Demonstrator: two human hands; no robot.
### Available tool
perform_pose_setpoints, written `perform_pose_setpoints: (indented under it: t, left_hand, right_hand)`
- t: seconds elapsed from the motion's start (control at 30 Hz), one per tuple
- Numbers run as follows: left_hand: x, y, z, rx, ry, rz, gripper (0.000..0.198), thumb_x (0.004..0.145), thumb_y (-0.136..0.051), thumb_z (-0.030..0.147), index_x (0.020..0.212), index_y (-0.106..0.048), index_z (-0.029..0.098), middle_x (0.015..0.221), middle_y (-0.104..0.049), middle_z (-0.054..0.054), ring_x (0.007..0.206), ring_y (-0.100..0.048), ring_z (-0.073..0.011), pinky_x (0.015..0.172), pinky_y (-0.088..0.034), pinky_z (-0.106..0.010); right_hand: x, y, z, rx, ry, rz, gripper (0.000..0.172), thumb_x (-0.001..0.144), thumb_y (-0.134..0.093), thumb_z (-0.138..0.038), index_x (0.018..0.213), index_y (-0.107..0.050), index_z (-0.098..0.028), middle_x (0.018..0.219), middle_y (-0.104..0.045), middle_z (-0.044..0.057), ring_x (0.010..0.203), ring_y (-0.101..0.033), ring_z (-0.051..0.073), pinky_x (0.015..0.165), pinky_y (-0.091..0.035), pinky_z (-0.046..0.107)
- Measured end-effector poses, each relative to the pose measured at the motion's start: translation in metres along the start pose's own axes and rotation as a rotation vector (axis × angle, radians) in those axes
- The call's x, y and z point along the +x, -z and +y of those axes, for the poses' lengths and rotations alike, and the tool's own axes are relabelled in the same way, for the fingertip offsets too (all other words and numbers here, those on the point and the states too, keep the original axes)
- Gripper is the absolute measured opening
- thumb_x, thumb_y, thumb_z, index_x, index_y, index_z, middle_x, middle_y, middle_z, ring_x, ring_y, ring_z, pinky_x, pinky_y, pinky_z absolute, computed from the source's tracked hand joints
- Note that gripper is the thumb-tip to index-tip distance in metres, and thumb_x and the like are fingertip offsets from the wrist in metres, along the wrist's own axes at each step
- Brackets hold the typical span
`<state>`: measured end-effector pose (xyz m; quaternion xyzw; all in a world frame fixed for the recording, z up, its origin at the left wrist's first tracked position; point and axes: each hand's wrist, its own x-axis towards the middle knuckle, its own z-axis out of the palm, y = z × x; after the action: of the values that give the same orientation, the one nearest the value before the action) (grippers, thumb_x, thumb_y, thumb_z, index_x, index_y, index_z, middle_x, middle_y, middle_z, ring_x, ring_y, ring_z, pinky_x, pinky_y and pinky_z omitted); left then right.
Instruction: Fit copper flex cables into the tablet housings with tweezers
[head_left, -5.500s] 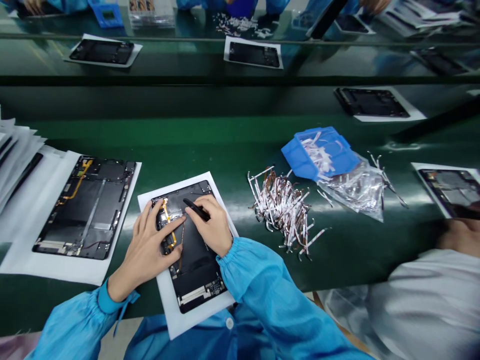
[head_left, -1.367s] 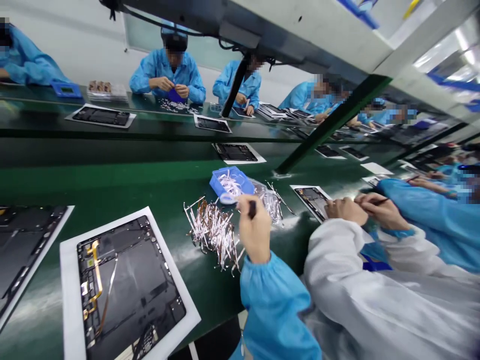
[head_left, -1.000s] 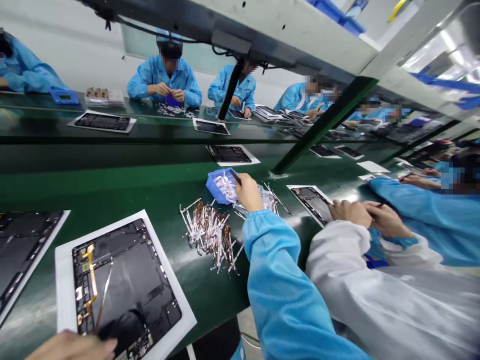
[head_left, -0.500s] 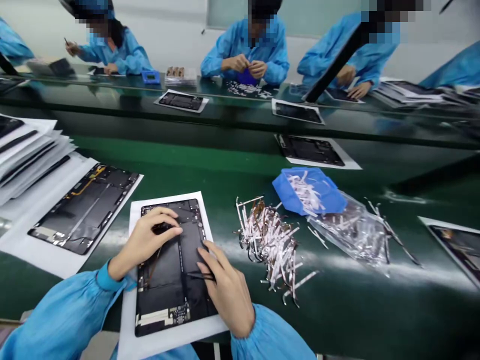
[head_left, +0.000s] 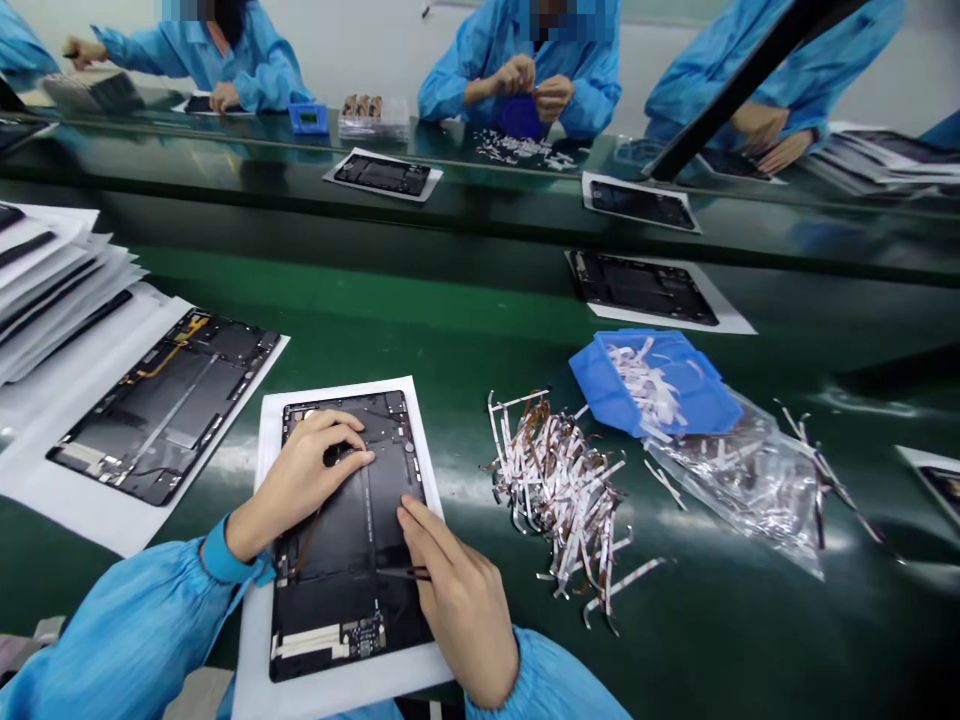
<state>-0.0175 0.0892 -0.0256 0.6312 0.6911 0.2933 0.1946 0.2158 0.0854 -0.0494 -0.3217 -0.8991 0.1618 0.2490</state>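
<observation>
An opened black tablet (head_left: 352,530) lies on a white sheet (head_left: 262,640) in front of me on the green belt. My left hand (head_left: 304,480) rests on its upper left part, fingers curled and pressing down on the inside. My right hand (head_left: 457,600) sits on the tablet's right edge, gripping thin black tweezers (head_left: 405,573) that point left over the board. A pile of white and brown ribbon strips (head_left: 559,490) lies just right of the tablet.
A second opened tablet (head_left: 169,400) on paper lies to the left, beside a stack of sheeted tablets (head_left: 52,280). A blue tray (head_left: 652,385) and a clear bag (head_left: 750,480) of strips sit to the right. More tablets (head_left: 637,285) lie farther back. People in blue coats work across the belt.
My right hand came back from the blue tray to the tablet with the tweezers. Since half a second ago both hands stay on the tablet, and my view has dipped slightly.
</observation>
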Motion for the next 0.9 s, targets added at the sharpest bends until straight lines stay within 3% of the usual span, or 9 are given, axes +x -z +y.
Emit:
perform_pose_setpoints:
  t: [0.6, 0.8, 0.9]
  left_hand:
    - [0.0, -0.0017, -0.0032, 0.075, -0.053, -0.008, 0.014, 0.092, -0.062, 0.035, 0.085, -0.068, 0.024, 0.11, -0.066, -0.003, 0.105, -0.06, -0.0226, 0.095, -0.045, -0.04]
    - [-0.0022, -0.0028, -0.0021, 0.12, -0.058, 0.0, 0.02, 0.095, -0.056, 0.033, 0.112, -0.059, 0.023, 0.113, -0.064, -0.005, 0.108, -0.058, -0.0241, 0.096, -0.043, -0.042]
    - [-0.0031, -0.0051, -0.0012, 0.163, -0.066, 0.0, 0.02, 0.098, -0.048, 0.029, 0.114, -0.058, 0.023, 0.118, -0.061, -0.006, 0.111, -0.055, -0.025, 0.097, -0.041, -0.042]
  right_hand:
    - [0.0009, -0.0004, -0.001, -0.006, 0.004, 0.03, 0.045, 0.086, -0.039, 0.004, 0.119, -0.066, -0.011, 0.129, -0.066, 0.008, 0.096, -0.073, 0.022, 0.076, -0.062, 0.032]
    - [0.0037, 0.0028, -0.0021, -0.057, 0.025, -0.012, 0.056, 0.076, -0.036, 0.007, 0.12, -0.065, -0.01, 0.13, -0.066, 0.009, 0.09, -0.074, 0.021, 0.071, -0.062, 0.033]
    - [0.0041, 0.0081, -0.0046, -0.11, 0.043, -0.027, 0.059, 0.074, -0.034, 0.008, 0.121, -0.065, -0.01, 0.13, -0.066, 0.009, 0.089, -0.074, 0.021, 0.071, -0.062, 0.033]
